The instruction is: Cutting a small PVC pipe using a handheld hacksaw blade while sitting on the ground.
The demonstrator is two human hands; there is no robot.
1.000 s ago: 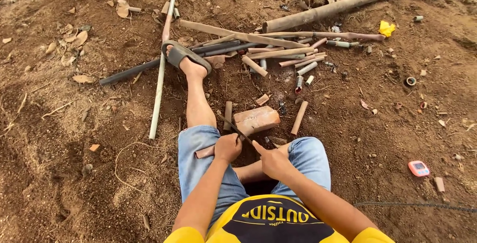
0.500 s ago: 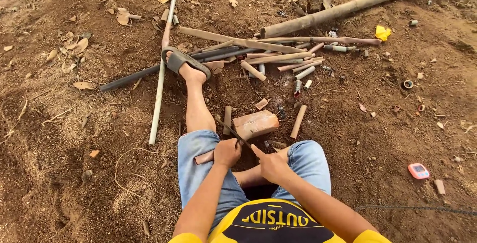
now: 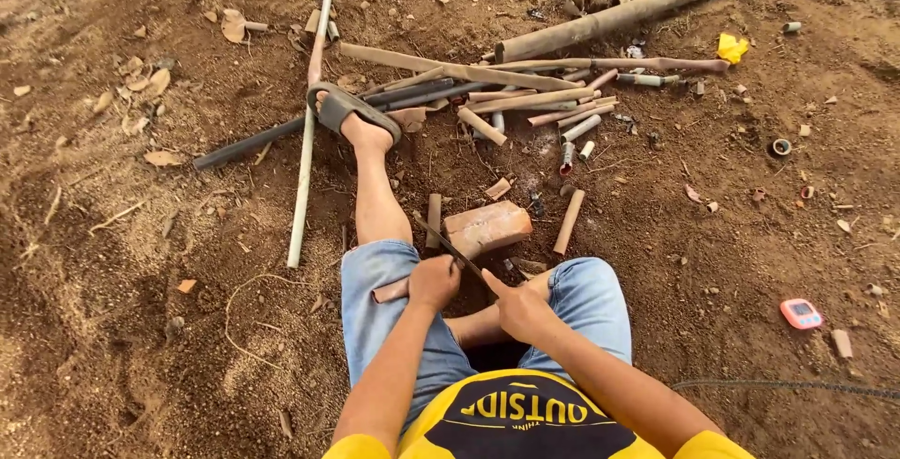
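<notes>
Lower centre of the frame: we see a person seated on bare brown earth, left leg stretched up the frame, foot in a grey sandal (image 3: 352, 112) at upper centre-left.

Left hand (image 3: 433, 281), just below centre, is closed in a fist around a short piece of bamboo (image 3: 392, 291) that pokes out to its left and lies across the denim shorts (image 3: 375, 309).

Right hand (image 3: 521, 309), just right of the left, is closed on the handle of a dark knife (image 3: 452, 248); the thin blade runs diagonally up and left, passing over the left hand. We cannot tell whether the edge is touching the bamboo.

Just above the hands, at centre: a reddish brick (image 3: 487, 227) lying flat on the dirt, touching or almost touching the blade's line. A short bamboo offcut (image 3: 433, 221) stands just left of the brick, another (image 3: 568, 222) lies to its right.

Upper centre: a loose heap of cut bamboo lengths (image 3: 534, 101), some pale, some dark, just beyond the sandal. A long thick pole (image 3: 656, 4) runs to the upper right corner. A thin pale stick (image 3: 309, 112) runs from the top edge down to mid-left, passing beside the sandal.

Upper right: a crumpled yellow scrap (image 3: 731, 46). Lower right: a small pink and white device (image 3: 802, 313) on the soil, well apart from the hands. Dry leaves (image 3: 141, 79) scattered at upper left.
</notes>
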